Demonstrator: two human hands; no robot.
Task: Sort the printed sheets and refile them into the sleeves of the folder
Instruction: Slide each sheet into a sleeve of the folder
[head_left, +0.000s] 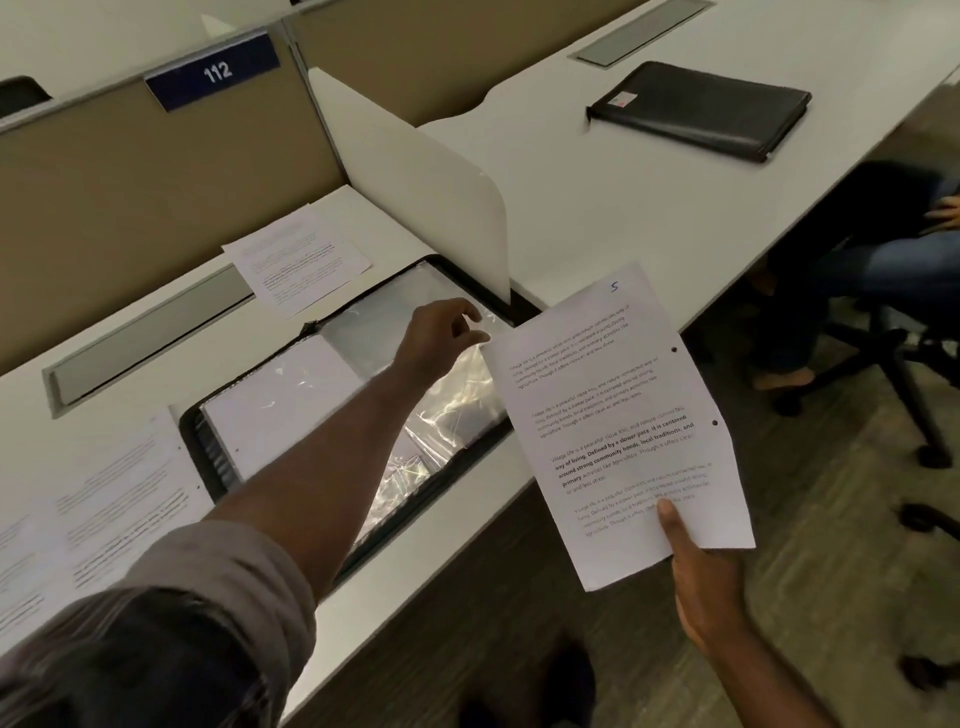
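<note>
Right hand (698, 577) grips white printed sheet marked 5 (618, 421); left hand (441, 338) pinches clear plastic sleeve (447, 410) of open black folder (208, 447). Filing step; next, slide sheet into sleeve mouth.

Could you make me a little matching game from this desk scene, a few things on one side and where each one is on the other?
Things:
1. sheet marked 5
2. open folder
3. closed black folder
4. left hand

Places:
A. far right on the next desk
B. pinching a plastic sleeve
C. held up in the right hand
D. flat on the desk below the 112 sign

Pairs: 1-C, 2-D, 3-A, 4-B
</note>
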